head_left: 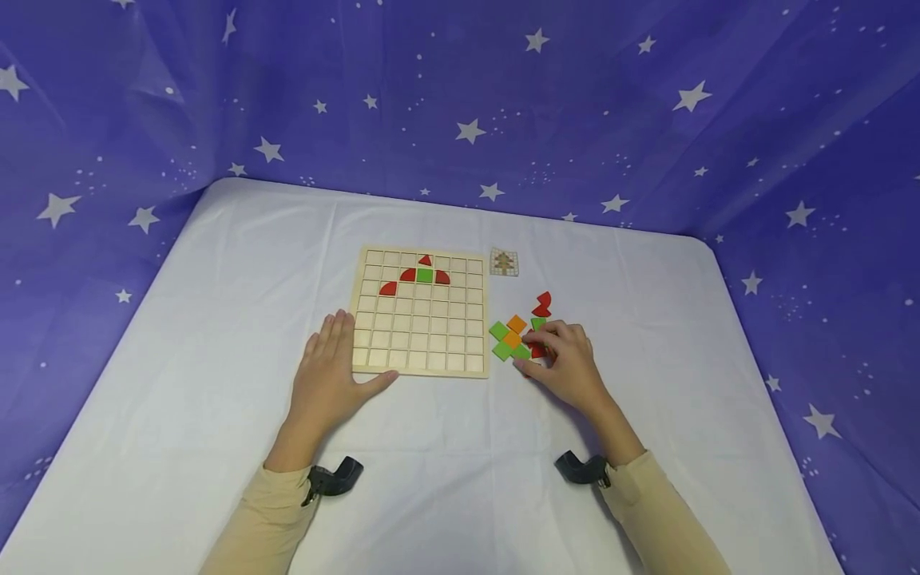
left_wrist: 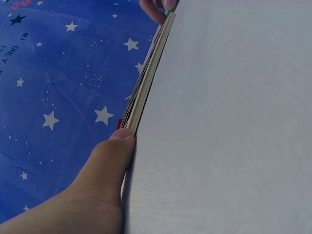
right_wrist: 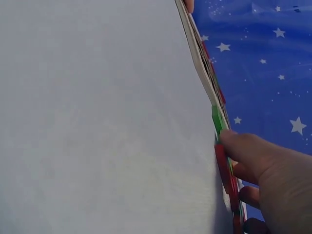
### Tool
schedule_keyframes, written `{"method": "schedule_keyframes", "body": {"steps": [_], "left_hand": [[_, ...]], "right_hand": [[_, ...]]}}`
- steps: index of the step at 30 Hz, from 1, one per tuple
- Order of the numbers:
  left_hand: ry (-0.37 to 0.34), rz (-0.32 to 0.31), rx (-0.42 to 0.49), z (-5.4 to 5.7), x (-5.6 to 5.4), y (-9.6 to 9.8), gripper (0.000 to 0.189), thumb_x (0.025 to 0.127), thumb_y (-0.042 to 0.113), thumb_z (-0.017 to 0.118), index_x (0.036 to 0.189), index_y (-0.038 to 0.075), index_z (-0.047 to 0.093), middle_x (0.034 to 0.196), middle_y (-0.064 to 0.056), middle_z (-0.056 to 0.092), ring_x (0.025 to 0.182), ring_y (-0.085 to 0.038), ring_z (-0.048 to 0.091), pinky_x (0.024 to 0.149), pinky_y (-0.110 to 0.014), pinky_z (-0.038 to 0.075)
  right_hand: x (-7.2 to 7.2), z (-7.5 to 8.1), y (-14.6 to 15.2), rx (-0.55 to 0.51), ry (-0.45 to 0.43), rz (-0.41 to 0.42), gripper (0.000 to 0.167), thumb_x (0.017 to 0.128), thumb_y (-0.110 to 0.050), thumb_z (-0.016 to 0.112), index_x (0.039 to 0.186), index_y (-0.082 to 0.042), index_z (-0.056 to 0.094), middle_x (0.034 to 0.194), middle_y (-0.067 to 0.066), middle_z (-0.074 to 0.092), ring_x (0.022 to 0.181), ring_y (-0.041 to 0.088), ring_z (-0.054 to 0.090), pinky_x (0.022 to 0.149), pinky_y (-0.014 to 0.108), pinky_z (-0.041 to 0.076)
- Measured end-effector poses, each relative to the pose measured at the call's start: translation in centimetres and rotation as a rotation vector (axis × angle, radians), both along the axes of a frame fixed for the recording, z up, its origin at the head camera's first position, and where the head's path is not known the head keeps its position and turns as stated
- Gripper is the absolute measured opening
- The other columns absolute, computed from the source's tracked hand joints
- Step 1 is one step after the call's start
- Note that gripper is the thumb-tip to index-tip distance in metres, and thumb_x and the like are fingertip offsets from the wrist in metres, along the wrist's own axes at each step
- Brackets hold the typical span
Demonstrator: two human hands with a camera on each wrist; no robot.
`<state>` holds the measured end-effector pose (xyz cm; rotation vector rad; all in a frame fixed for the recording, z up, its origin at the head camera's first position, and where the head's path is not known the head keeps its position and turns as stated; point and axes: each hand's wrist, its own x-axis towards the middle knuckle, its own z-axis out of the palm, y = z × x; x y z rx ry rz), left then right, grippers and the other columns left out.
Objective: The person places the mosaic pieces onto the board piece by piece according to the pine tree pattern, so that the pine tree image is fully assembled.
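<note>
A wooden grid board point(head_left: 420, 323) lies on the table, with a green square point(head_left: 425, 275), a red triangle point(head_left: 426, 260) and several red quarter-round tiles point(head_left: 388, 289) in its upper cells. My left hand point(head_left: 327, 371) rests at the board's near left corner, fingers straight along the left side and thumb point(left_wrist: 119, 139) against the near edge. Right of the board, my right hand point(head_left: 568, 363) reaches over loose tiles, thumb and index finger apart around a green tile point(head_left: 522, 352). Red tiles point(right_wrist: 223, 168) lie partly hidden under this hand. No tile appears lifted.
A small card point(head_left: 504, 262) with a tree pattern lies beside the board's upper right. Orange tiles point(head_left: 516, 323), green tiles point(head_left: 499, 331) and red tiles point(head_left: 542, 304) lie loose on the white tablecloth point(head_left: 618, 279). A blue star-patterned curtain point(head_left: 402, 64) stands behind the table.
</note>
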<state>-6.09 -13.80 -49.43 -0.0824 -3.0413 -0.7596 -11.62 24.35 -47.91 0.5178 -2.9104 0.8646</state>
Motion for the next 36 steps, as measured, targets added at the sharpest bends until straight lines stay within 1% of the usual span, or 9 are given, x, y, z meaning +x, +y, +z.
{"method": "schedule_keyframes", "body": {"steps": [7,11,14,18,23,25,28,33,36], "left_hand": [[-0.013,0.001,-0.001,0.1,0.0,0.1,0.121,0.079,0.075,0.063,0.158,-0.001,0.011,0.166,-0.020,0.015,0.155,-0.036,0.010,0.125,-0.053,0.011],[-0.002,-0.001,-0.002,0.0,-0.1,0.1,0.121,0.079,0.075,0.062,0.158,-0.001,0.011,0.165,-0.020,0.015,0.155,-0.037,0.011,0.125,-0.053,0.012],[0.009,-0.001,0.000,0.0,-0.1,0.1,0.121,0.079,0.075,0.062,0.158,-0.002,0.013,0.165,-0.021,0.016,0.154,-0.037,0.012,0.125,-0.054,0.013],[0.011,-0.002,0.001,0.1,0.0,0.1,0.121,0.079,0.075,0.063,0.157,-0.002,0.013,0.165,-0.021,0.017,0.154,-0.038,0.013,0.125,-0.054,0.013],[0.011,-0.004,-0.005,0.0,-0.1,0.1,0.120,0.079,0.074,0.063,0.158,-0.002,0.013,0.165,-0.021,0.017,0.154,-0.038,0.013,0.125,-0.054,0.013],[0.008,-0.004,-0.006,0.0,-0.1,0.0,0.121,0.079,0.074,0.063,0.158,-0.002,0.013,0.165,-0.021,0.017,0.154,-0.037,0.012,0.125,-0.054,0.013],[0.002,-0.002,-0.006,-0.1,-0.1,0.0,0.120,0.079,0.074,0.063,0.158,-0.001,0.012,0.165,-0.021,0.017,0.155,-0.037,0.012,0.125,-0.053,0.013],[-0.009,0.000,-0.004,0.1,-0.1,0.0,0.120,0.079,0.074,0.063,0.158,-0.001,0.012,0.165,-0.020,0.016,0.155,-0.036,0.011,0.125,-0.053,0.012],[-0.014,0.000,-0.003,0.1,-0.1,0.1,0.120,0.080,0.074,0.063,0.158,-0.001,0.011,0.165,-0.021,0.015,0.155,-0.037,0.011,0.125,-0.053,0.012]], "right_hand": [[0.2,0.2,0.0,0.047,0.032,0.025,0.034,0.080,-0.033,0.083,0.110,-0.018,0.076,0.117,0.004,0.061,0.108,0.026,0.044,0.091,0.045,0.036],[0.2,0.6,-0.1,0.070,0.043,0.029,0.039,0.078,-0.035,0.084,0.112,-0.016,0.076,0.116,0.005,0.061,0.106,0.027,0.045,0.089,0.045,0.037],[0.2,0.8,-0.2,0.075,0.046,0.021,0.038,0.077,-0.034,0.085,0.109,-0.015,0.076,0.115,0.005,0.061,0.104,0.027,0.045,0.087,0.043,0.038],[0.2,0.8,-0.2,0.065,0.024,0.019,0.033,0.078,-0.032,0.085,0.104,-0.015,0.078,0.115,0.005,0.061,0.105,0.027,0.046,0.087,0.042,0.039],[0.3,0.8,-0.3,0.059,-0.017,0.024,0.032,0.080,-0.031,0.083,0.107,-0.015,0.076,0.117,0.005,0.061,0.112,0.027,0.046,0.094,0.047,0.041],[0.3,0.8,-0.3,0.058,-0.020,0.025,0.032,0.080,-0.031,0.083,0.108,-0.015,0.076,0.118,0.004,0.061,0.112,0.027,0.046,0.093,0.046,0.041],[0.3,0.8,-0.3,0.060,-0.008,0.031,0.032,0.080,-0.031,0.084,0.106,-0.015,0.076,0.115,0.004,0.062,0.111,0.027,0.046,0.094,0.045,0.041],[0.3,1.0,-0.5,0.088,0.033,0.075,0.028,0.080,-0.027,0.084,0.101,-0.011,0.076,0.107,0.005,0.064,0.108,0.028,0.049,0.095,0.047,0.041],[0.3,1.0,-0.6,0.106,0.044,0.089,0.027,0.080,-0.026,0.083,0.100,-0.010,0.075,0.107,0.005,0.064,0.105,0.027,0.049,0.094,0.046,0.041]]}}
